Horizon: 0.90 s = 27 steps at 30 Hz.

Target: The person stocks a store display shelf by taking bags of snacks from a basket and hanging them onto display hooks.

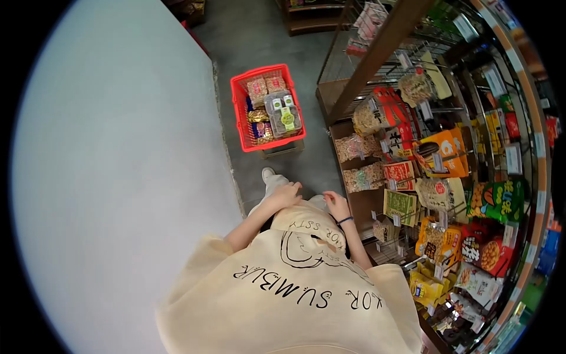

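My left hand (287, 194) lies over the front of my cream shirt (312, 289), fingers loosely stretched with nothing visible in them. Beside it on the right, my right hand (336, 206) is held near the shirt's hem, fingers apart and slightly bent, also holding nothing. A dark band (345, 220) circles that wrist. Past both hands, a red shopping basket (240, 121) stands on a low stand. Inside are bags of nuts or grains (257, 92), a gold-and-blue packet (257, 115) and a clear plastic box (276, 121) with a green label. Neither hand touches the basket.
Close on my right, a wooden shelf rack (358, 62) carries many snack packets, including an orange bag (443, 151) and a green bag (496, 201). A white wall (118, 177) borders the left. Grey floor (247, 29) runs ahead to another wooden shelf (311, 22).
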Motion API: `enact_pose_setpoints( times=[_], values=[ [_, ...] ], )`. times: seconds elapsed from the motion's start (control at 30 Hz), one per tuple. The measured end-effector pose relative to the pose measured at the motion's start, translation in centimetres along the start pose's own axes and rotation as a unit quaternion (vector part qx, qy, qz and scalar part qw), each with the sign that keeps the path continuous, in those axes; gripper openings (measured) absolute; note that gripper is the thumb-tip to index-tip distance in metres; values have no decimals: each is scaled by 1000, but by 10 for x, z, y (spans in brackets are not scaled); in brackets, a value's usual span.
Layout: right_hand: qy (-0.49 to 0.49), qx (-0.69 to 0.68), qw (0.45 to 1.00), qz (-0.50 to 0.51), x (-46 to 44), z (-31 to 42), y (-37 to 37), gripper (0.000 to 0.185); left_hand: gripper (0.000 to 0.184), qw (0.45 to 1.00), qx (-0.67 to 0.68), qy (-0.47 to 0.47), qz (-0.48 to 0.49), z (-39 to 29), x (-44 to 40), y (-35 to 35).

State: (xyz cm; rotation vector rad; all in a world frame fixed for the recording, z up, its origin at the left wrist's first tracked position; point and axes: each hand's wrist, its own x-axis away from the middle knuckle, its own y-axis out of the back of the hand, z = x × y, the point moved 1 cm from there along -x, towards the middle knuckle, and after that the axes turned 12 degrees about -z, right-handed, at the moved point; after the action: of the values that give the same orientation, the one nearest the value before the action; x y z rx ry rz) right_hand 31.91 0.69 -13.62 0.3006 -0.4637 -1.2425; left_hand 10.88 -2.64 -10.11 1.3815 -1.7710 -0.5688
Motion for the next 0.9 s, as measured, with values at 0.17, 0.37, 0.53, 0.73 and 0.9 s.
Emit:
enact_pose_setpoints(
  times=[0.17, 0.37, 0.53, 0.73, 0.9],
  values=[
    [-66, 114, 990, 55, -30, -50, -47, 20, 39, 998, -54, 3, -19, 34, 1, 17],
    [-344, -24, 935, 76, -33, -60, -107, 21, 39, 996, 56, 63, -20, 93, 9, 44],
    [-392, 1, 915, 89, -45, -56, -143, 20, 42, 990, 91, 105, -34, 140, 14, 67],
    [-303, -3, 948, 94, -78, -18, -186, 22, 40, 981, 110, 153, -53, 186, 25, 81],
    [-306, -37, 944, 119, -100, 22, -204, 21, 40, 974, 136, 171, -63, 197, 18, 75]
  ],
)
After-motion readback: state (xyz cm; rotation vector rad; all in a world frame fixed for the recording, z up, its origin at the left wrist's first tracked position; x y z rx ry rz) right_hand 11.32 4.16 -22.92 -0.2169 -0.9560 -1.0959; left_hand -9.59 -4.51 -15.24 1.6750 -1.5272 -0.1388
